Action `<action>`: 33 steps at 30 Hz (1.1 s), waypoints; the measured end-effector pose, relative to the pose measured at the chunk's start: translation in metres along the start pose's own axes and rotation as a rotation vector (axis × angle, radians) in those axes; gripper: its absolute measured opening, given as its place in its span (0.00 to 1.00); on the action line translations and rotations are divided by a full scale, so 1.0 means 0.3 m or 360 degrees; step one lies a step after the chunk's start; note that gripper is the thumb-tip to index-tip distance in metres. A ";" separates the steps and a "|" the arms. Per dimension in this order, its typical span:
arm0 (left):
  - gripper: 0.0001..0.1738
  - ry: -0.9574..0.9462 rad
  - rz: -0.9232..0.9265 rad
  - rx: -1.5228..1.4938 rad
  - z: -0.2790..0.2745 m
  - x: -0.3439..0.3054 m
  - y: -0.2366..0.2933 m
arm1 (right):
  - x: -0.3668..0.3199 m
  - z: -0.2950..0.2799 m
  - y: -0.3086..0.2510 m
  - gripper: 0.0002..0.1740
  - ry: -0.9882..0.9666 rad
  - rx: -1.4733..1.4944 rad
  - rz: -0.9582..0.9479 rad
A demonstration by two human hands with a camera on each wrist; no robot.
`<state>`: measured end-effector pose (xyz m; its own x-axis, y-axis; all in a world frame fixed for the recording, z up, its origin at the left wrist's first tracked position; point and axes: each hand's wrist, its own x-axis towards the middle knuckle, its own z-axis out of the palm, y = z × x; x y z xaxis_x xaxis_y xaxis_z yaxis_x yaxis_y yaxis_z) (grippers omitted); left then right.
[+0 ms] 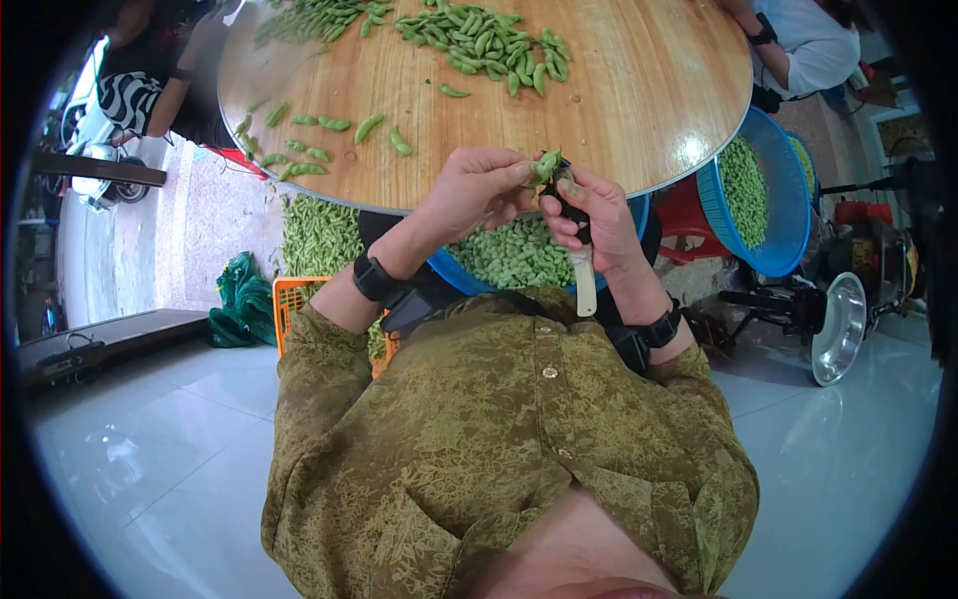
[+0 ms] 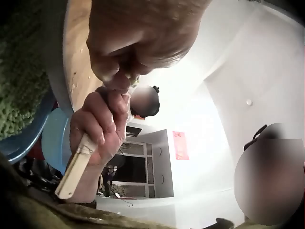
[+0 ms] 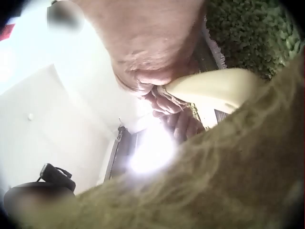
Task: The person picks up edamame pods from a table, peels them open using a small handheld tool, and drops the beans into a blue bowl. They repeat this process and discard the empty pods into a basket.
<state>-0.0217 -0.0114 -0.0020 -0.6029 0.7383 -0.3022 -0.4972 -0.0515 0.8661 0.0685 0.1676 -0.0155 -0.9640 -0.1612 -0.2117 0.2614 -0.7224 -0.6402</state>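
In the head view the left hand (image 1: 486,188) pinches a green pod (image 1: 546,166) between thumb and fingers, above the near edge of the round wooden table. Close beside it on the right, the right hand (image 1: 596,217) grips a tool with a pale handle (image 1: 584,285) and a dark upper part. Its thumb lies near the pod. The pale handle (image 2: 76,167) sticks out below the curled fingers of the right hand (image 2: 99,121) in the left wrist view. The left hand (image 2: 143,38) is above it there, hiding most of the pod. Under both hands is a blue basin of shelled beans (image 1: 511,255).
Piles of pods (image 1: 484,42) and scattered pods lie on the round table (image 1: 639,100). A blue tub (image 1: 788,225) of beans stands at the right, near a metal bowl (image 1: 838,329). An orange crate (image 1: 289,309) is at the left. Other people sit at both sides.
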 end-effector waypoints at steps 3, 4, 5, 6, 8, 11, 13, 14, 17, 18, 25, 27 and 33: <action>0.12 0.0031 -0.0005 0.0141 -0.001 0.000 -0.016 | -0.004 -0.004 0.001 0.13 0.0047 -0.0186 -0.0024; 0.12 0.0031 -0.0005 0.0141 0.005 -0.001 -0.026 | -0.001 -0.009 0.007 0.13 0.0046 -0.0186 -0.0024; 0.12 0.0109 0.0191 0.0509 0.017 -0.003 -0.041 | 0.004 -0.018 0.014 0.13 0.0153 -0.0521 -0.0107; 0.11 0.0189 0.0388 0.0876 0.030 -0.007 -0.051 | 0.006 -0.021 0.017 0.12 0.0259 -0.0857 -0.0189; 0.10 0.0258 0.0533 0.1036 0.050 -0.016 -0.061 | 0.014 0.002 0.033 0.13 0.0341 -0.1200 -0.0505; 0.10 0.0300 0.0651 0.1302 0.058 -0.033 -0.062 | 0.009 0.015 0.022 0.15 0.0410 -0.1811 -0.0896; 0.10 0.0280 0.0613 0.1405 0.067 -0.054 -0.061 | 0.006 0.012 0.028 0.16 0.0391 -0.2083 -0.0952; 0.09 0.0270 0.0608 0.1398 0.075 -0.064 -0.057 | 0.009 0.008 0.037 0.16 0.0298 -0.2259 -0.1182; 0.07 0.0241 0.0521 0.1441 0.090 -0.088 -0.065 | 0.006 0.012 0.052 0.16 0.0171 -0.2435 -0.1431; 0.07 0.0213 0.0444 0.1489 0.091 -0.092 -0.067 | 0.003 0.000 0.050 0.15 0.0185 -0.2463 -0.1356; 0.10 0.0030 0.0527 0.1256 0.061 -0.085 -0.121 | -0.026 -0.026 0.035 0.14 0.0063 -0.2389 -0.1250; 0.10 0.0053 0.0485 0.1349 0.072 -0.103 -0.102 | -0.031 -0.018 0.036 0.15 0.0054 -0.2426 -0.1372; 0.11 0.0139 0.0119 0.0310 0.084 -0.111 -0.072 | -0.019 0.002 0.031 0.15 0.0062 -0.2439 -0.1564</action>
<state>0.0248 -0.0179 -0.0005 -0.6896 0.6758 -0.2604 -0.3246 0.0330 0.9453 0.0764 0.1614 -0.0197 -0.7829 -0.0758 0.6175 -0.5057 0.6557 -0.5607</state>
